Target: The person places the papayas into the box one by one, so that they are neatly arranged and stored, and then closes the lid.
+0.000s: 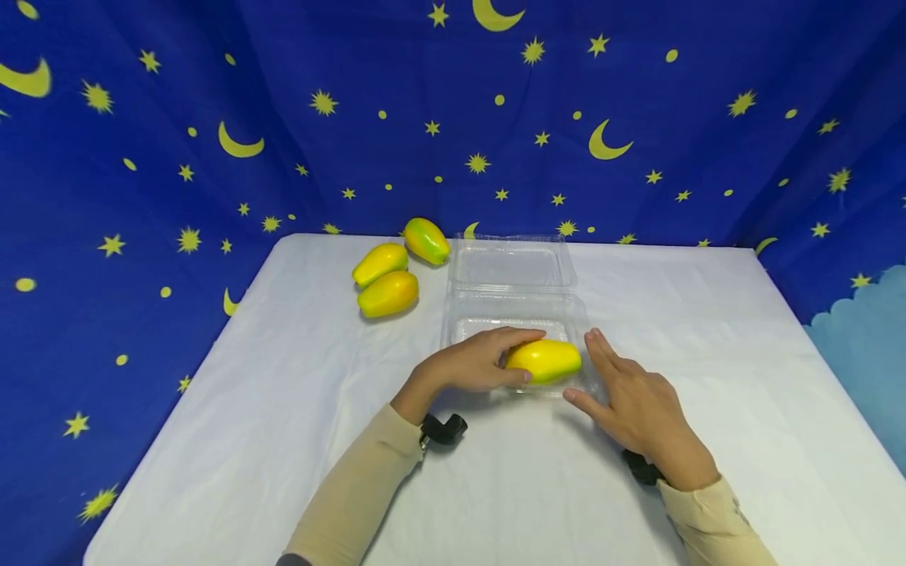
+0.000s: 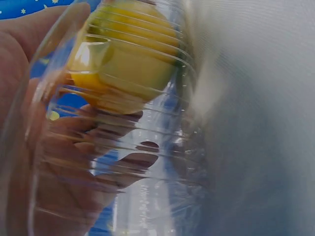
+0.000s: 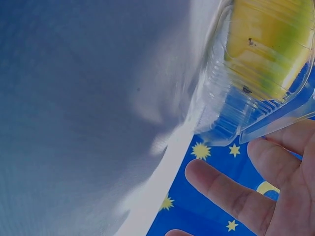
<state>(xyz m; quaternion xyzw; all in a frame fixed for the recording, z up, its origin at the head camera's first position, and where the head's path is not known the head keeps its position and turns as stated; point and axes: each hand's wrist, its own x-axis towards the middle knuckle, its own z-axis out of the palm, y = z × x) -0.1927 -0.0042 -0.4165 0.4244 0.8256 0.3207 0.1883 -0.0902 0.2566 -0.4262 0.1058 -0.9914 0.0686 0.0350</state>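
In the head view, a yellow papaya (image 1: 554,359) lies lengthwise over the near end of a clear plastic clamshell box (image 1: 453,326), which stands open. My left hand (image 1: 481,359) grips the papaya's left end, thumb on the near side and fingers on the far side. The left wrist view shows the same papaya (image 2: 135,59) through the box's ribbed wall. Beside the box's right edge is my right hand (image 1: 633,401), its fingers extended and holding nothing. In the right wrist view, its fingers (image 3: 224,191) spread beside the box, close to the wall.
Three more yellow-green papayas lie at the back left: one front papaya (image 1: 388,295), one behind it (image 1: 381,264) and one near the lid (image 1: 427,240). The box's lid (image 1: 513,263) lies folded back on the white tablecloth (image 1: 283,393). A blue star-patterned curtain (image 1: 396,71) hangs behind.
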